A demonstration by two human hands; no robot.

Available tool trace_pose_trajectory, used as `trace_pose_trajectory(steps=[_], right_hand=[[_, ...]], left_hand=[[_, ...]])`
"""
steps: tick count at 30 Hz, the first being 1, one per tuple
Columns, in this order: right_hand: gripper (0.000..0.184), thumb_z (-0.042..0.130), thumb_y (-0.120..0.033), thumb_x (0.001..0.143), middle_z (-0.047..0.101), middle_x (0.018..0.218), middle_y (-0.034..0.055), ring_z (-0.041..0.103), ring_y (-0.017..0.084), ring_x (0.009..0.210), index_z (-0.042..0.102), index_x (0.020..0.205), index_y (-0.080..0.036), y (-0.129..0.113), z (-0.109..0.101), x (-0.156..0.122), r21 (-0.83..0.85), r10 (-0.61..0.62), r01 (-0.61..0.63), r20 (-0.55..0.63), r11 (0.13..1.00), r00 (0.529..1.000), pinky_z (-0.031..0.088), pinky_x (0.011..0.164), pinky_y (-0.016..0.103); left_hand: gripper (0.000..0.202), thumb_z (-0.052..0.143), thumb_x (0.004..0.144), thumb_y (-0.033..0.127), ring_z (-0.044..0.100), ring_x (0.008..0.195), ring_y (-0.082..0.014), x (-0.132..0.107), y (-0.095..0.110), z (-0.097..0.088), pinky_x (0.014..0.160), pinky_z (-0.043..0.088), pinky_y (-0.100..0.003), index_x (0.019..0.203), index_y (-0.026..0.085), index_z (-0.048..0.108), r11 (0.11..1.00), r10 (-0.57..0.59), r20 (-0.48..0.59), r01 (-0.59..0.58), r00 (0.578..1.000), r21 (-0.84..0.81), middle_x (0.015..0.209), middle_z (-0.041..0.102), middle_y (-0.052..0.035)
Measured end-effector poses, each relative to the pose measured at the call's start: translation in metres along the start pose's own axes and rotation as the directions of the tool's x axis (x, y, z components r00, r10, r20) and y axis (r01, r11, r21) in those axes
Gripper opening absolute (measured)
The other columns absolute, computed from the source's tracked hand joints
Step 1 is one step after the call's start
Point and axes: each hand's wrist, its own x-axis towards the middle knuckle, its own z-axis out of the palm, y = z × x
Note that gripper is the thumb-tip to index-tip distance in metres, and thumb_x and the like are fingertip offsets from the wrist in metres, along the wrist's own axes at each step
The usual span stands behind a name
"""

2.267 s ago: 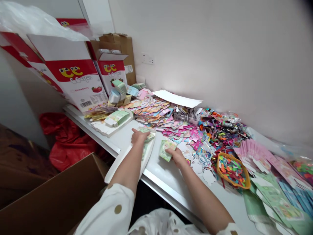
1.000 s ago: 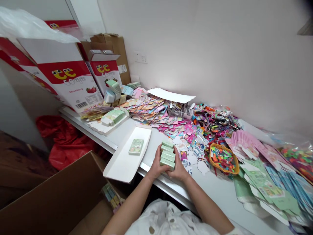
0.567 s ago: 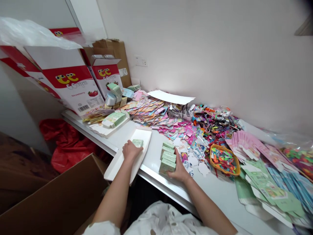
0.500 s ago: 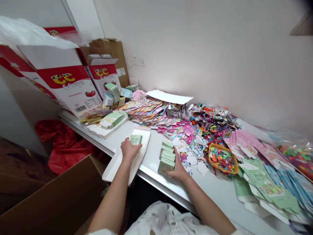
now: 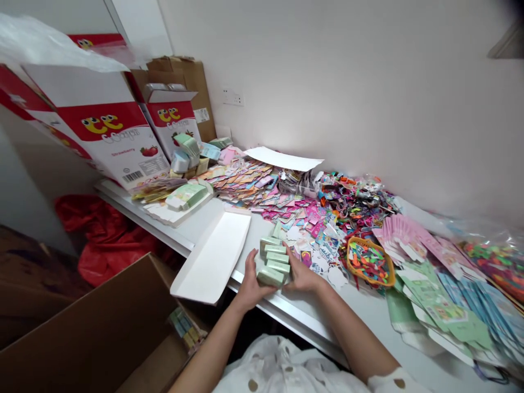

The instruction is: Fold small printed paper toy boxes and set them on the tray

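Several small light-green boxes (image 5: 277, 258) stand in a row at the table's front edge. My left hand (image 5: 249, 284) is closed against the left and near side of this row. From the other side my right hand (image 5: 302, 272) grips the same boxes, thumb at the near end and fingers along the right side. Left of my hands lies a long shallow white cardboard tray (image 5: 213, 254), its bare inside facing up and its near end jutting past the table edge. Undersides of the boxes are hidden.
Colourful cards (image 5: 245, 183) and hair ties (image 5: 360, 202) are heaped along the wall. An orange basket (image 5: 392, 273) of small bright pieces and flat green cartons (image 5: 446, 311) lie right. Red-white boxes (image 5: 110, 128) stand left; an open cardboard box (image 5: 94, 322) sits below.
My left hand has left the white tray, where it was on a green box, and moved right to the row. No box shows on the tray now. My right hand stays at the row.
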Motion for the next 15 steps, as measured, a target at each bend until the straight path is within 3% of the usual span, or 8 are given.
trace_pose_trajectory(steps=[4,8,11,15], right_hand=[[0.138,0.086,-0.026,0.043,0.015,0.150,0.0109,0.017,0.029,0.137,-0.008,0.145,-0.028,-0.005,0.004,-0.002,0.083,0.013,-0.011,-0.022,0.996,1.000,0.013,0.111,0.047],[0.138,0.088,-0.029,0.039,0.014,0.149,0.0129,0.013,0.031,0.138,0.000,0.145,-0.026,-0.007,0.022,-0.007,0.079,-0.008,0.018,-0.121,0.997,0.993,0.011,0.111,0.050],[0.126,0.086,-0.028,0.046,0.024,0.146,0.0134,0.024,0.031,0.134,0.005,0.143,-0.028,-0.005,0.033,-0.009,0.119,0.002,0.024,-0.212,0.993,0.977,0.017,0.109,0.052],[0.119,0.083,-0.023,0.050,0.031,0.142,0.0107,0.030,0.031,0.131,0.009,0.142,-0.032,-0.006,0.030,-0.010,0.116,0.015,0.007,-0.193,0.993,0.981,0.022,0.107,0.053]], left_hand=[[0.128,0.085,0.046,0.036,0.020,0.136,-0.0327,0.015,0.000,-0.012,0.111,0.017,-0.045,0.143,0.024,0.002,0.991,0.020,0.198,0.007,0.980,-0.132,0.146,0.019,-0.0155],[0.130,0.084,0.046,0.043,0.020,0.136,-0.0325,0.020,-0.006,-0.011,0.111,0.017,-0.047,0.143,0.025,-0.001,0.993,0.042,0.203,-0.018,0.978,-0.119,0.146,0.016,-0.0159],[0.130,0.083,0.043,0.048,0.023,0.134,-0.0345,0.020,-0.006,-0.007,0.110,0.020,-0.048,0.143,0.024,0.004,0.992,0.083,0.188,-0.062,0.979,-0.114,0.145,0.014,-0.0169],[0.133,0.082,0.043,0.053,0.029,0.130,-0.0355,0.021,0.000,-0.011,0.104,0.030,-0.050,0.143,0.024,-0.001,0.992,0.066,0.205,-0.042,0.977,-0.119,0.144,0.015,-0.0179]])
